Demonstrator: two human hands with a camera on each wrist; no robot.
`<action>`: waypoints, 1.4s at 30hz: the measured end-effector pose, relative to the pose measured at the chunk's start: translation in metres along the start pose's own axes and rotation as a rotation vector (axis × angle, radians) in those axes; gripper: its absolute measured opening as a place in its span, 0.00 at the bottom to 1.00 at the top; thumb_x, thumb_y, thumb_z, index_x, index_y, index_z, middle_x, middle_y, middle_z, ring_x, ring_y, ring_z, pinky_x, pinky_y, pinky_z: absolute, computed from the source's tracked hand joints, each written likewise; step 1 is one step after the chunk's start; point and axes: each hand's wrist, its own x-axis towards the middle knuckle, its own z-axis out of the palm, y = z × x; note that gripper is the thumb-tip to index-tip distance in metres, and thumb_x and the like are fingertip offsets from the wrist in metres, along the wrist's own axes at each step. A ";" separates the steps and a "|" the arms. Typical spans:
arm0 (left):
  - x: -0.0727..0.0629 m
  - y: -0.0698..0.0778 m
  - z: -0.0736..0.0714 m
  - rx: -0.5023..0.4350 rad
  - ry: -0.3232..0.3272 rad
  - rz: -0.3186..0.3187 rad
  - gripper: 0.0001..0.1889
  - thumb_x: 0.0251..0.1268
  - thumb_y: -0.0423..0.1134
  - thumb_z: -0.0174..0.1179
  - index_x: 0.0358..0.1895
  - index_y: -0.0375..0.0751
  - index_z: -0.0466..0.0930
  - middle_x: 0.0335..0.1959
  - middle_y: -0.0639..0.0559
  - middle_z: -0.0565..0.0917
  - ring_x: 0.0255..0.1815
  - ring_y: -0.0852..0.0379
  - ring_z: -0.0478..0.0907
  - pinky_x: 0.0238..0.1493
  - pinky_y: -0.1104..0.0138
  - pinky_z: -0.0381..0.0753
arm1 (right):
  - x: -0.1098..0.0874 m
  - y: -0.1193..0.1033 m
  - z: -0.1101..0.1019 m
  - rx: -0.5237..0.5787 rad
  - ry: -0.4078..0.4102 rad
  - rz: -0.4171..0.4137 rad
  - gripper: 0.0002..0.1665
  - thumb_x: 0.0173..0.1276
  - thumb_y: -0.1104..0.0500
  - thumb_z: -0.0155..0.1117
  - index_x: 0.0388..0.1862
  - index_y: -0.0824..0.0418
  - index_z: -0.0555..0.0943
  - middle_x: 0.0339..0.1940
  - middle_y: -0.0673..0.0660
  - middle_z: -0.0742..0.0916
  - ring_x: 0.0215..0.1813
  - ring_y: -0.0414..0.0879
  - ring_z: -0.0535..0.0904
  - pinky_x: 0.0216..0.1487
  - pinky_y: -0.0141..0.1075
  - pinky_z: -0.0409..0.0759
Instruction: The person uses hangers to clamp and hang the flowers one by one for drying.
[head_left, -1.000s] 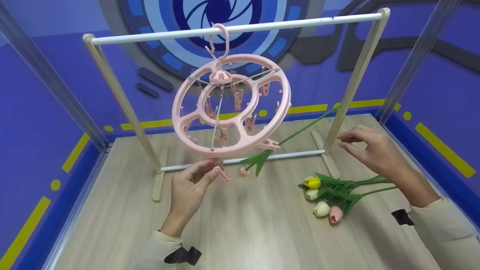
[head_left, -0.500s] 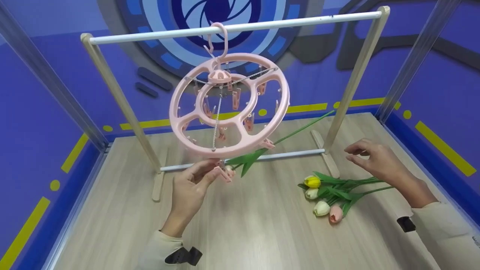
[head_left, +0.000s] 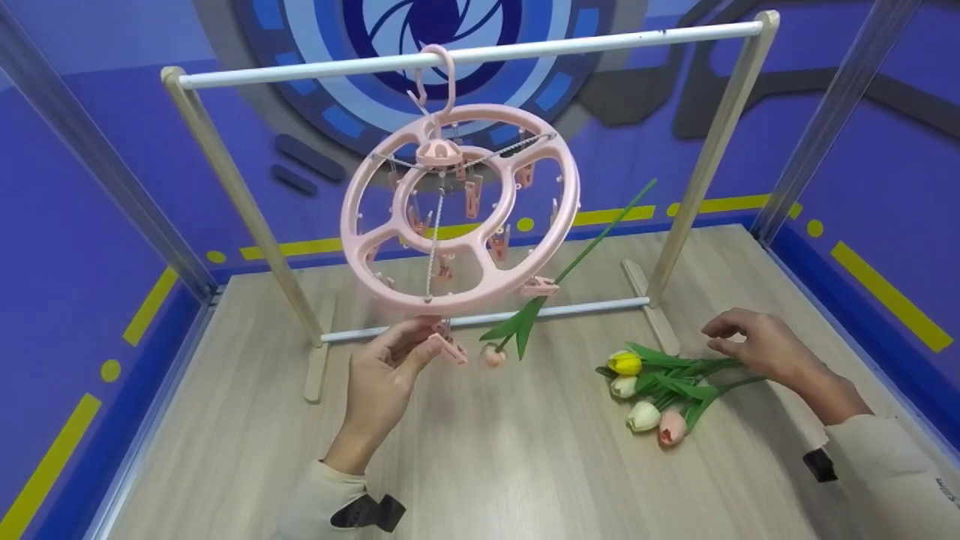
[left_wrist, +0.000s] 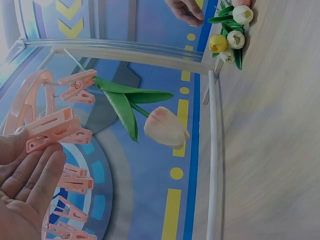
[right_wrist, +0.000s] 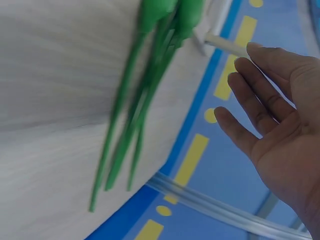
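My left hand (head_left: 380,386) pinches a pink clothespin (left_wrist: 52,129) between thumb and fingers at the near rim of a round pink clip hanger (head_left: 480,291). Just right of it, a pale pink tulip (left_wrist: 165,127) hangs head down, its stem caught in another clothespin (head_left: 540,286). My right hand (head_left: 769,351) hovers over the stems of several tulips (head_left: 643,418) lying on the table at the right. It holds nothing; its fingers are loosely bent. In the right wrist view the green stems (right_wrist: 130,120) lie apart from the fingers.
The hanger hooks over the white top bar (head_left: 555,51) of a wooden-legged rack (head_left: 709,165). A lower white bar (head_left: 600,308) crosses near the table (head_left: 480,465). Blue printed walls (head_left: 112,187) enclose the back and sides.
My right hand has come down and nearer over the tulip stems. The hanging tulip has swung left and back right. My left hand keeps its grip on the clothespin, nearly still.
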 end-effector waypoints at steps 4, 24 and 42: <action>0.000 0.000 0.000 0.005 -0.005 -0.003 0.15 0.70 0.29 0.70 0.57 0.33 0.87 0.49 0.51 0.91 0.50 0.52 0.88 0.54 0.65 0.88 | -0.005 0.011 0.006 0.007 -0.051 0.019 0.08 0.69 0.71 0.73 0.46 0.67 0.89 0.42 0.60 0.90 0.47 0.63 0.86 0.49 0.63 0.84; 0.000 -0.002 0.000 -0.014 -0.002 0.000 0.15 0.71 0.30 0.70 0.58 0.34 0.87 0.49 0.51 0.91 0.50 0.52 0.88 0.55 0.63 0.88 | -0.013 0.029 0.019 -0.053 -0.113 0.056 0.11 0.63 0.75 0.72 0.36 0.60 0.89 0.36 0.53 0.89 0.40 0.53 0.86 0.40 0.50 0.85; 0.000 -0.002 0.001 -0.025 -0.005 0.013 0.15 0.71 0.29 0.69 0.58 0.33 0.87 0.48 0.50 0.91 0.50 0.51 0.89 0.54 0.63 0.88 | -0.008 0.008 -0.006 -0.094 0.074 -0.116 0.15 0.60 0.77 0.77 0.37 0.58 0.89 0.35 0.49 0.88 0.38 0.51 0.87 0.39 0.48 0.88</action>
